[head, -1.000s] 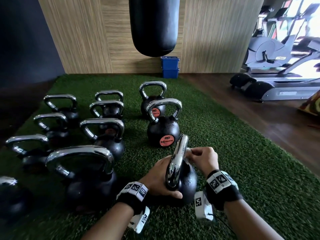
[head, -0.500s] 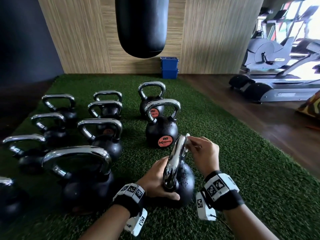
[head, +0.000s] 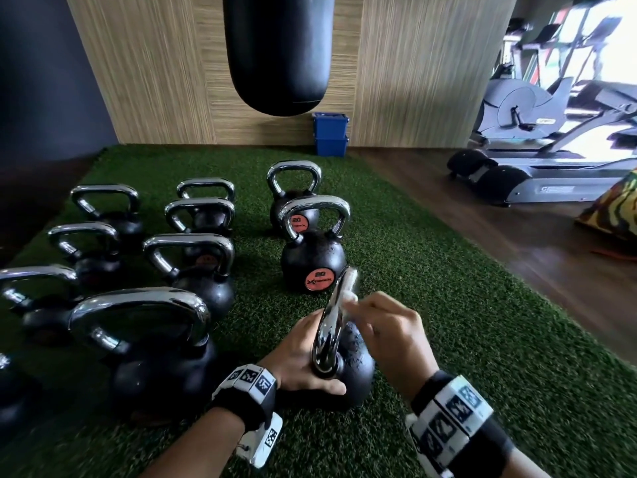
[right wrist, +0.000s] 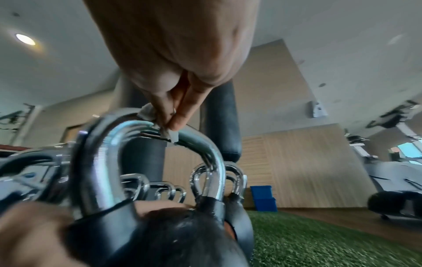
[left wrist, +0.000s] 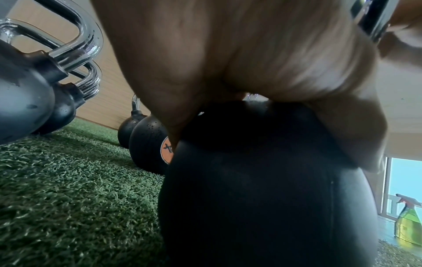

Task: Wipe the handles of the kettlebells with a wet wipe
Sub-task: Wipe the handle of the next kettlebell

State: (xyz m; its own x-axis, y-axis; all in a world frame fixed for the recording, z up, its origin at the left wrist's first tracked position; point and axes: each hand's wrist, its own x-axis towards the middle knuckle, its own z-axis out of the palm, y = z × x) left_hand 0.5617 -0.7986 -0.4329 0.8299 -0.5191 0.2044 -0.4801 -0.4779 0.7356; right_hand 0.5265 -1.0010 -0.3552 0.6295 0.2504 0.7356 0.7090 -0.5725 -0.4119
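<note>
On green artificial turf (head: pixel 431 288), the head view shows the nearest kettlebell (head: pixel 355 370), black and pebbled, with its chrome handle (head: pixel 331 319) edge-on; the left hand (head: pixel 303 360) lies spread over the ball, and the right hand (head: pixel 389 336) pinches a white wet wipe (head: pixel 348 300) against the handle's top. Just beyond stands a kettlebell with an orange round label (head: pixel 319 279) reading "20". From the left wrist, the palm (left wrist: pixel 239 54) rests on the dark ball (left wrist: pixel 262 207); a yellow-green spray bottle (left wrist: pixel 408 224) stands behind. From the right wrist, thumb and fingertips (right wrist: pixel 180 119) squeeze the crumpled wipe (right wrist: pixel 148 112) onto the polished arch (right wrist: pixel 128 130).
</note>
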